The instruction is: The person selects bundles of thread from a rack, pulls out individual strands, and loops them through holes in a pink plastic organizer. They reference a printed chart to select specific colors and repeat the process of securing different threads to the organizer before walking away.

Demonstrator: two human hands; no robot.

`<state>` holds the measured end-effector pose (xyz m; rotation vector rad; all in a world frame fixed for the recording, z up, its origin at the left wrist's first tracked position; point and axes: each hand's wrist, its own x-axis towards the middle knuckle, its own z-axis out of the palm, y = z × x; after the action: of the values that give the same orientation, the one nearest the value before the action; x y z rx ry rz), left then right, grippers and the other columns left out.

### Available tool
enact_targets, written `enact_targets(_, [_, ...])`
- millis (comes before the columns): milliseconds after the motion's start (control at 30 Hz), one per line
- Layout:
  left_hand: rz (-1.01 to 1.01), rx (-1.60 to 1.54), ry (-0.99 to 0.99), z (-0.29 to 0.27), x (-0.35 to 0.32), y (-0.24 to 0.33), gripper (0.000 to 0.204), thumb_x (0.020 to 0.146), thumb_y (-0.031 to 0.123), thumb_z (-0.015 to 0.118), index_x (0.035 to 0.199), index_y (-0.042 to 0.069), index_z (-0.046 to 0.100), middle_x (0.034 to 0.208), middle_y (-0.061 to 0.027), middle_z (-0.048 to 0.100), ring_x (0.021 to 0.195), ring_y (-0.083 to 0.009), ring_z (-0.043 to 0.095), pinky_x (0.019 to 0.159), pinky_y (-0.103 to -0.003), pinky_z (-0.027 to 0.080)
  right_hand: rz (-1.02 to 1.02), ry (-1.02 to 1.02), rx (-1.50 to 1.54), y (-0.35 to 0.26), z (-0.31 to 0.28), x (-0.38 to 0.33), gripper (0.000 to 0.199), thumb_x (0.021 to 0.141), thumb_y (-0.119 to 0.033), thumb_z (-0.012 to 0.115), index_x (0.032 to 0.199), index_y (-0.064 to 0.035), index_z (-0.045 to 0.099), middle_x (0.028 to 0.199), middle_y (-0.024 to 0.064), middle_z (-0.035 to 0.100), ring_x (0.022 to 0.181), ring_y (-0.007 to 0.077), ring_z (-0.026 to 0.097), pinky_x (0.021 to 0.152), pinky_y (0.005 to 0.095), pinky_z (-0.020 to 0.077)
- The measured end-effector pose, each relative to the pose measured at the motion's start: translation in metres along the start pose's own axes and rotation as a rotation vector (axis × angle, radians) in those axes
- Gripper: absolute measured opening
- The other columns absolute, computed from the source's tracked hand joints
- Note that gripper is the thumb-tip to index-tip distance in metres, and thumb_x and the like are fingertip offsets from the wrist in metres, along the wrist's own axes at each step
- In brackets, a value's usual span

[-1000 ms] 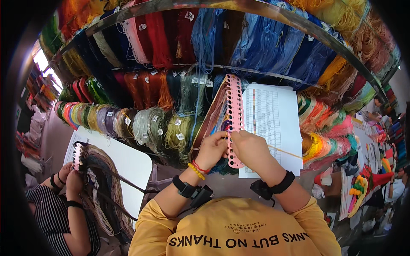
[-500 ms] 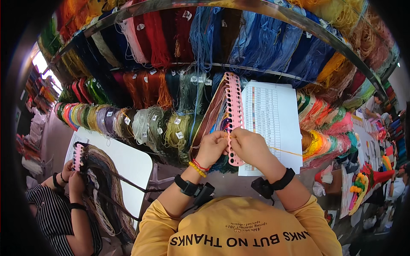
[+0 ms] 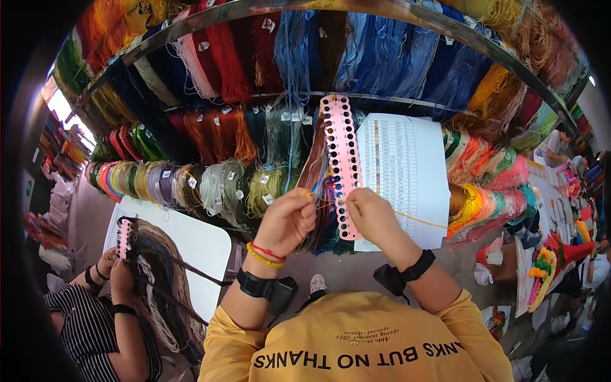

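A long pink thread card (image 3: 342, 146) with rows of round holes stands in front of me, coloured threads hanging along its left side. To the left of the card, my left hand (image 3: 287, 219) is closed in a pinch on an orange-yellow thread (image 3: 420, 220). My right hand (image 3: 371, 215) covers part of the card's lower right edge, its fingers closed on the same thread. The thread stretches across the card between both hands and runs on rightward over the paper chart (image 3: 407, 172). The right fingertips partly hide the lower holes.
Racks of coloured thread skeins (image 3: 223, 191) fill the front and both sides, under a curved metal rail (image 3: 254, 9). At left, another person (image 3: 105, 325) handles a second pink card (image 3: 123, 239) with dark threads beside a white board (image 3: 203, 239). Cluttered tables stand far right.
My left hand has moved left, away from the card, drawing a length of thread out. The right hand stays at the card's edge. The card now faces me more fully.
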<state>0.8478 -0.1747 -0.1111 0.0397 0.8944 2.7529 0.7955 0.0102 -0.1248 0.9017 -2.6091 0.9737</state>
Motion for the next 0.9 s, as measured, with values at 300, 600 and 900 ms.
enact_targets(300, [-0.013, -0.012, 0.082, 0.003, 0.011, -0.027, 0.014, 0.083, 0.009, 0.049, 0.09, -0.001, 0.057, 0.08, -0.0046, 0.058, 0.063, -0.0069, 0.051, 0.055, -0.018, 0.043, -0.248, -0.009, -0.149, -0.031, -0.013, -0.007, 0.029, 0.064, -0.02, 0.063, 0.087, -0.0056, 0.051, 0.087, 0.0098, 0.053, 0.081, 0.0247, 0.053, 0.065, 0.0334, 0.0422])
enact_targets(600, [0.391, -0.136, 0.451, -0.034, -0.011, 0.043, 0.021, 0.081, 0.011, 0.047, 0.061, 0.011, 0.04, 0.051, 0.0022, 0.037, 0.047, -0.0067, 0.036, 0.041, -0.019, 0.029, -0.145, -0.093, -0.37, -0.021, -0.007, 0.001, 0.063, 0.057, -0.025, 0.066, 0.11, -0.0007, 0.042, 0.115, 0.0199, 0.042, 0.108, 0.0321, 0.04, 0.087, 0.0398, 0.0339])
enact_targets(900, [1.081, 1.235, 1.151, -0.058, -0.118, 0.138, 0.035, 0.088, 0.025, 0.036, 0.081, 0.0, 0.06, 0.075, -0.006, 0.059, 0.069, -0.0125, 0.052, 0.062, -0.026, 0.039, -0.158, -0.184, -0.336, -0.024, -0.011, 0.006, 0.063, 0.061, -0.031, 0.066, 0.111, -0.0008, 0.042, 0.118, 0.0194, 0.042, 0.111, 0.0311, 0.04, 0.087, 0.0393, 0.0346])
